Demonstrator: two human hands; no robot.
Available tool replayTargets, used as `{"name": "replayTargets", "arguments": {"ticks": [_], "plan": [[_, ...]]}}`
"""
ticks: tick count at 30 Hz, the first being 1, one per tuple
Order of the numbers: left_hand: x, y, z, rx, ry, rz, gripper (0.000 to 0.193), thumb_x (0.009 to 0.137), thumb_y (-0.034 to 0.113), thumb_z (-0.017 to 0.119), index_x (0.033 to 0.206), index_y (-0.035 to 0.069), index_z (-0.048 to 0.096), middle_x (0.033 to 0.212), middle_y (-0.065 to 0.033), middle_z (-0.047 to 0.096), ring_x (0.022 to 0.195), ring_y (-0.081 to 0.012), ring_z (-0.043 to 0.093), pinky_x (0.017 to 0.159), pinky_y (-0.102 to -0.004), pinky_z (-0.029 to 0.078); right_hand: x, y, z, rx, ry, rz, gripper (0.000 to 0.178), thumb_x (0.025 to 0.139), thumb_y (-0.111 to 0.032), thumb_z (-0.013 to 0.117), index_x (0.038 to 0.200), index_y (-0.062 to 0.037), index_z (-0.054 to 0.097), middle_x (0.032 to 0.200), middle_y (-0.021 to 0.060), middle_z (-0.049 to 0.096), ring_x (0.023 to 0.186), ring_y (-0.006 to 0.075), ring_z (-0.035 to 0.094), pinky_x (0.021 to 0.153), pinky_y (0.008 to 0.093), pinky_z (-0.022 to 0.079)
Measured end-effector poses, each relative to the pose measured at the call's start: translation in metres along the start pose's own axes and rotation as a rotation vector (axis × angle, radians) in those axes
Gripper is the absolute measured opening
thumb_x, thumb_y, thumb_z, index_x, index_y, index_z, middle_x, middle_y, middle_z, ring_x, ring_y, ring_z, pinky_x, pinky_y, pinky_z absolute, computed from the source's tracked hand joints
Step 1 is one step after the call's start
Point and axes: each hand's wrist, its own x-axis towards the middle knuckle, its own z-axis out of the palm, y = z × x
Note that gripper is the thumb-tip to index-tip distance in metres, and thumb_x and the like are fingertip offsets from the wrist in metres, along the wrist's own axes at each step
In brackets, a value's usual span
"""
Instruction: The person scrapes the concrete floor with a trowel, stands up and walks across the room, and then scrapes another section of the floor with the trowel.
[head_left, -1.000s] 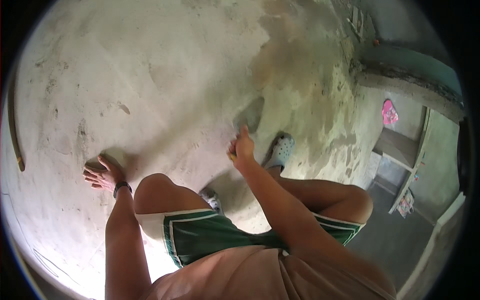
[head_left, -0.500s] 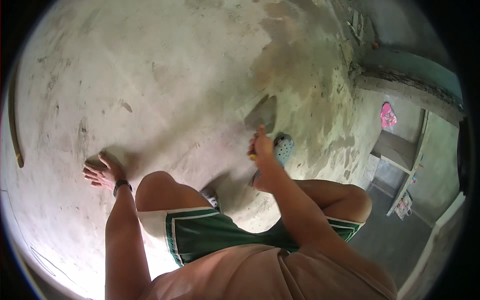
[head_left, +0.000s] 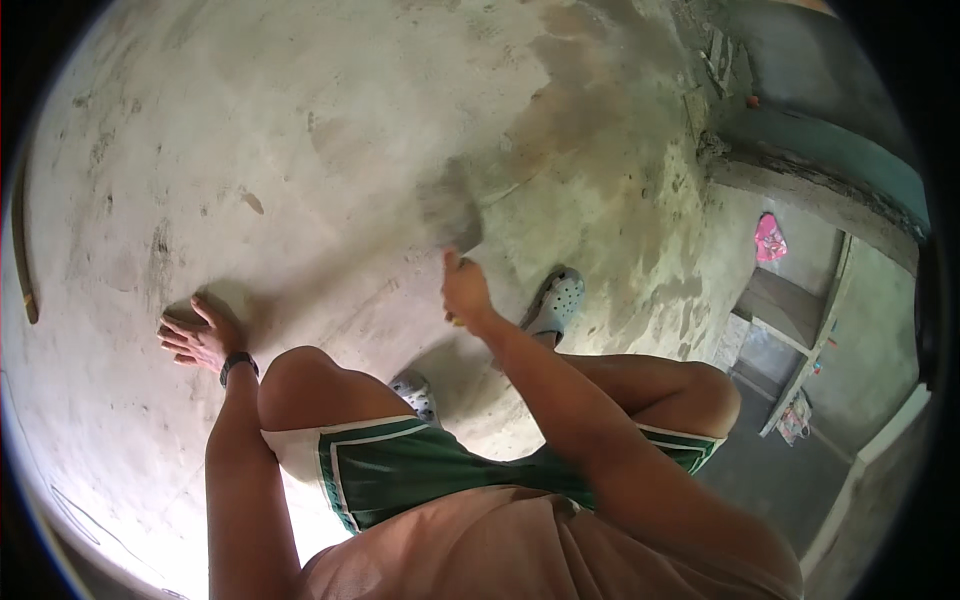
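Note:
My left hand (head_left: 202, 335) lies flat with spread fingers on the pale cement floor (head_left: 330, 230), a dark watch (head_left: 237, 363) at its wrist. My right hand (head_left: 465, 290) is closed round the handle of a trowel (head_left: 452, 210), whose grey blade points away from me. Motion blurs the blade, which looks to be at the floor surface; whether it touches cannot be told. Most of the trowel's handle is hidden in my fist. Just right of that hand is a grey clog (head_left: 556, 302) on my foot, and a second clog (head_left: 415, 394) shows beside my left knee.
Damp brownish patches (head_left: 570, 110) mark the floor at the far right. Beyond a raised cement ledge (head_left: 800, 185) are a lower dark floor, partition shelves (head_left: 785, 305) and a pink bag (head_left: 769, 238). A long thin strip (head_left: 22, 250) lies along the left edge.
My right hand has swung the trowel to the left across the floor, away from the right clog. My left hand stays planted, fingers spread.

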Motion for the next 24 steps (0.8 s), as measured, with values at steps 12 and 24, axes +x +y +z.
{"name": "replayTargets", "arguments": {"ticks": [12,24], "plan": [[0.002,0.02,0.005,-0.029,-0.029,-0.006,0.094,0.099,0.077,0.033,0.166,0.012,0.021,0.171,-0.022,0.017,0.159,-0.0386,0.013,0.127,-0.0586,0.01,0.099,-0.041,-0.111,-0.103,0.259,-0.154,0.073,0.106,-0.058,0.043,0.1,0.0109,0.066,0.074,0.025,0.068,0.056,0.0348,0.07,0.051,0.0463,0.054],[0.003,0.009,0.004,-0.004,-0.037,0.002,0.094,0.1,0.077,0.032,0.166,0.012,0.02,0.171,-0.0211,0.017,0.159,-0.0384,0.013,0.126,-0.0597,0.012,0.063,-0.043,-0.127,-0.185,0.284,-0.016,0.066,0.108,-0.051,0.041,0.103,0.0088,0.069,0.091,0.0319,0.072,0.094,0.043,0.073,0.079,0.0543,0.059]]}}
